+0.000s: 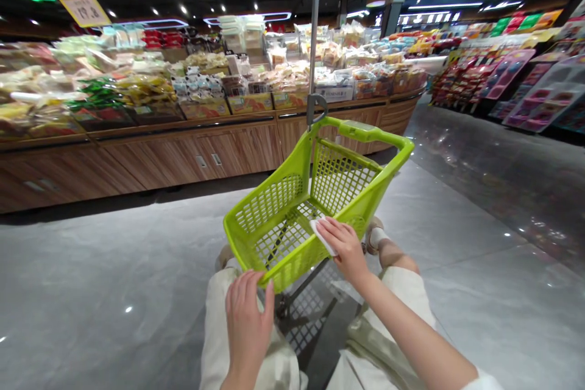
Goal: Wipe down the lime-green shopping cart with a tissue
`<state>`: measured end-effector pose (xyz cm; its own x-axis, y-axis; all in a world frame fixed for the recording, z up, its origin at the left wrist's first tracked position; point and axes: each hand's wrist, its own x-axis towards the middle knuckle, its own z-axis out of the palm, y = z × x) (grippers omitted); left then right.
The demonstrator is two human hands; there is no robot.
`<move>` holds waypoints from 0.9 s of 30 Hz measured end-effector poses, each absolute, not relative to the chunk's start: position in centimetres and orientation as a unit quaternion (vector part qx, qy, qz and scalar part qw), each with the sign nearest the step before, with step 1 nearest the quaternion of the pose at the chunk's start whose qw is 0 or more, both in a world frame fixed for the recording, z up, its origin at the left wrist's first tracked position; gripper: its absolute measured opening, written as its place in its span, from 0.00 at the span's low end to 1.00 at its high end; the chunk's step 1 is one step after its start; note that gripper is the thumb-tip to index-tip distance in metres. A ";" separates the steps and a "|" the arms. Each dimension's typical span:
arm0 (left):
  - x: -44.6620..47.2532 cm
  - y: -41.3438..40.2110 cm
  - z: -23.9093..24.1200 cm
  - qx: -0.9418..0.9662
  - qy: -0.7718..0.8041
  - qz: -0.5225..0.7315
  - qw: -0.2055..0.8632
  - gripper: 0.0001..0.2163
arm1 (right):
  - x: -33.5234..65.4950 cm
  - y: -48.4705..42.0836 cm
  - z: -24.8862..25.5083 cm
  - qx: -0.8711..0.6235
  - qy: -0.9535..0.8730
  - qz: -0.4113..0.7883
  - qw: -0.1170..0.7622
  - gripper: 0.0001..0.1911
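A lime-green plastic shopping basket cart (274, 207) stands in front of my knees on the grey floor. My left hand (247, 323) rests on its near rim corner with the fingers curled over the edge. My right hand (345, 247) presses a small white cloth (320, 233) against the basket's near right rim, fingers closed on it. A grey metal pole (313, 42) rises from the cart's far handle (365, 131). The basket looks empty inside.
A long wooden display counter (183, 152) piled with packaged foods runs across the back. Shelves of colourful goods (512, 79) line the right side. A yellow price sign (85, 9) hangs at upper left. Glossy grey floor (479, 207) surrounds the cart.
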<state>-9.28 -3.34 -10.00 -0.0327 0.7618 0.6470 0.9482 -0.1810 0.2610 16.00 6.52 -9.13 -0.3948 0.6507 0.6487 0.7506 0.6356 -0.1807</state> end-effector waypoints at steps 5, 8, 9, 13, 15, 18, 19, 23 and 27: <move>-6.0 -3.0 -7.9 -0.699 -0.627 -0.312 0.145 0.19 | 14.1 4.6 -8.9 -0.409 -0.836 -0.084 0.355 0.33; -1.7 -1.9 -6.9 -0.762 -0.575 -0.287 0.084 0.30 | 13.7 3.7 -8.4 -0.393 -0.844 -0.101 0.351 0.28; -0.4 -1.5 -6.8 -0.772 -0.568 -0.276 0.075 0.32 | 14.0 3.6 -8.2 -0.390 -0.847 -0.109 0.344 0.26; 1.9 -0.2 -7.2 -0.789 -0.556 -0.241 0.102 0.33 | 18.6 5.0 -6.6 -0.401 -0.845 -0.162 0.313 0.28; 2.0 -0.1 -7.5 -0.796 -0.548 -0.234 0.110 0.32 | 22.7 6.9 -5.0 -0.432 -0.825 -0.203 0.304 0.33; 2.0 -0.3 -7.7 -0.796 -0.549 -0.232 0.106 0.30 | 28.4 9.8 -2.5 -0.512 -0.762 -0.251 0.307 0.37; 2.2 -0.3 -7.6 -0.793 -0.553 -0.233 0.104 0.30 | 29.5 10.6 -2.0 -0.533 -0.747 -0.253 0.307 0.37; 3.3 -0.2 -7.6 -0.786 -0.565 -0.230 0.096 0.30 | 28.3 10.5 -2.4 -0.551 -0.733 -0.233 0.323 0.38; 4.0 0.1 -7.8 -0.787 -0.569 -0.215 0.098 0.32 | 21.8 6.9 -5.7 -0.465 -0.807 -0.180 0.316 0.40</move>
